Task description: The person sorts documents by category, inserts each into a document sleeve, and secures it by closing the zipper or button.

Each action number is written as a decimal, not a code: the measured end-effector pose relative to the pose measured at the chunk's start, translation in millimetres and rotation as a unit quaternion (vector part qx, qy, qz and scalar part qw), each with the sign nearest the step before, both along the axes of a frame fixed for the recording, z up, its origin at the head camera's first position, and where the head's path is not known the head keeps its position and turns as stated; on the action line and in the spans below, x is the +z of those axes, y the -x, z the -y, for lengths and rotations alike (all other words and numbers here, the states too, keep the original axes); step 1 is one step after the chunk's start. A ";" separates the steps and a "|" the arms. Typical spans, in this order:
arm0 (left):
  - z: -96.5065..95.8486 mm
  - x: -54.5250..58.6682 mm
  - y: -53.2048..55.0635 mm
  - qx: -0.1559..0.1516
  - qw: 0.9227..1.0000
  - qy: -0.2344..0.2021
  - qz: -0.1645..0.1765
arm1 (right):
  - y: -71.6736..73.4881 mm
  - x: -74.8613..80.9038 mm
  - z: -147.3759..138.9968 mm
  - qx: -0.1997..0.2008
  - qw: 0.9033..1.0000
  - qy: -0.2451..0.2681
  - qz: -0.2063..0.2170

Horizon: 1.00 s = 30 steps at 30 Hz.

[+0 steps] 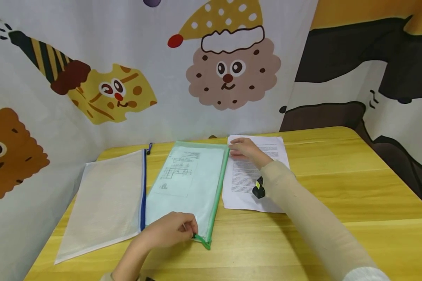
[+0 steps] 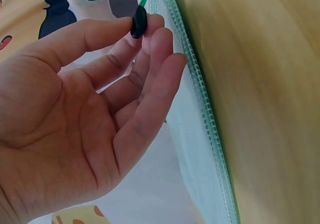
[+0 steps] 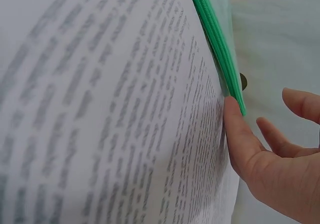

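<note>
A green mesh zip pouch (image 1: pixel 205 187) lies on the table with a printed drawing sheet showing through it. At its near right corner my left hand (image 1: pixel 170 230) pinches the black zipper pull (image 2: pixel 139 22) on a green cord between thumb and fingertip. My right hand (image 1: pixel 246 149) is at the pouch's far right corner, over a sheet of printed paper (image 1: pixel 244 175). In the right wrist view one fingertip rests at the end of the green zipper (image 3: pixel 220 44), while the thumb and another finger stay apart.
A white mesh zip pouch (image 1: pixel 105 199) with a blue zipper edge lies to the left on the wooden table (image 1: pixel 337 175). Behind the table hangs a curtain (image 1: pixel 168 113) with cartoon prints. The printed sheet lies partly under the right forearm.
</note>
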<state>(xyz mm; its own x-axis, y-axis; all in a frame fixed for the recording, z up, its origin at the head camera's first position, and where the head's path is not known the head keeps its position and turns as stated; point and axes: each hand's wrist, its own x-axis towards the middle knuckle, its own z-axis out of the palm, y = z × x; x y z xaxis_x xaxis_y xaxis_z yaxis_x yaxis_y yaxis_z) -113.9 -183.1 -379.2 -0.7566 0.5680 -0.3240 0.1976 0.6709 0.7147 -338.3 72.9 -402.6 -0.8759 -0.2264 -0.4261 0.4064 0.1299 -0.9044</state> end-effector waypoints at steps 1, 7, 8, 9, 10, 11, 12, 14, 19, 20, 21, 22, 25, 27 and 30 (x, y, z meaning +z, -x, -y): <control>-0.5 -0.2 1.0 0.001 1.000 0.002 0.001 | -0.8 -0.2 -1.4 0.001 1.000 -0.002 0.001; -2.6 -1.3 4.6 0.002 1.000 0.014 0.003 | -5.9 -1.4 -9.4 0.007 1.000 -0.008 0.003; -3.0 -1.4 5.0 0.002 1.000 0.015 0.004 | -7.0 -1.0 -10.7 0.009 1.000 -0.009 0.002; -3.3 -1.4 5.3 0.002 1.000 0.015 0.004 | -8.1 -0.6 -12.0 0.013 1.000 -0.010 0.000; -3.8 -1.4 5.7 0.002 1.000 0.016 0.003 | -9.4 0.0 -13.5 0.016 1.000 -0.012 -0.001; -4.2 -1.3 6.1 0.004 1.000 0.017 0.003 | -10.7 0.7 -14.9 0.021 1.000 -0.014 -0.002; -4.7 -1.2 6.6 0.006 1.000 0.018 0.003 | -12.2 1.9 -16.4 0.023 1.000 -0.016 -0.003; -5.3 -1.3 7.9 0.011 1.000 0.021 0.002 | -15.2 3.6 -19.6 0.031 0.999 -0.018 -0.007; -5.1 -2.5 11.5 0.024 0.999 0.027 0.004 | -22.1 6.7 -29.1 0.045 0.999 -0.015 -0.015; -4.6 -2.9 12.3 0.025 0.999 0.028 0.003 | -23.2 7.0 -31.2 0.048 0.999 -0.013 -0.016; -4.0 -3.2 13.2 0.027 0.999 0.027 0.003 | -24.2 7.4 -33.4 0.051 0.998 -0.013 -0.017; -3.0 -3.5 13.8 0.029 0.999 0.026 0.000 | -25.2 7.8 -35.2 0.055 0.998 -0.015 -0.019; 0.7 -3.5 15.7 0.036 0.999 0.024 -0.011 | -27.3 8.9 -40.5 0.060 0.998 -0.016 -0.022; 3.6 -2.6 17.0 0.043 0.999 0.023 -0.019 | -28.3 9.3 -44.3 0.063 0.998 -0.017 -0.026; 8.2 -0.1 18.3 0.063 0.997 0.029 -0.024 | -29.6 9.8 -49.9 0.062 0.998 -0.016 -0.028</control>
<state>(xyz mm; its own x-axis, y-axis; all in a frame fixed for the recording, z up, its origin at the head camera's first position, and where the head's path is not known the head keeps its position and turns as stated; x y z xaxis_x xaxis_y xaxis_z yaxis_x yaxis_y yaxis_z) -132.2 -191.3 -379.3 -0.8360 0.4493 -0.3150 0.1430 0.7326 0.6654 -308.7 122.8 -392.8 -0.8647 -0.3206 -0.3865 0.3350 0.2052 -0.9196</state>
